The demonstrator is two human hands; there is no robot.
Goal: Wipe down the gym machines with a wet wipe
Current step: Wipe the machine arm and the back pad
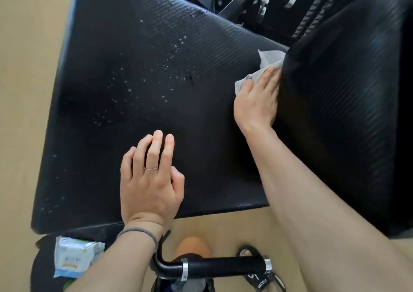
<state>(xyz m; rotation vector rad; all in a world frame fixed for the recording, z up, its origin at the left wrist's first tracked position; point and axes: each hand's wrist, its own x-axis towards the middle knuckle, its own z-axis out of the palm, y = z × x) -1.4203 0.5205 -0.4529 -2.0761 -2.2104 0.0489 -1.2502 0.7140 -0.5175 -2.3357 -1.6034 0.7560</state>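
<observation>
1. Right hand (257, 100) presses a white wet wipe (260, 72) with flat fingers, right at the seam between seat pad (134, 79) and back pad (342, 104).
2. Left hand (150, 180) rests flat on the seat pad, holding nothing.
3. Wipes pack (74, 259) sits near the left wrist.

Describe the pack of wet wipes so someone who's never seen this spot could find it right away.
Start at the big black seat pad filling the middle. Just below its near left corner, beside the left hand's wrist, lies the pack of wet wipes. It is the only pale blue and white crinkly packet among black gym parts.
</observation>
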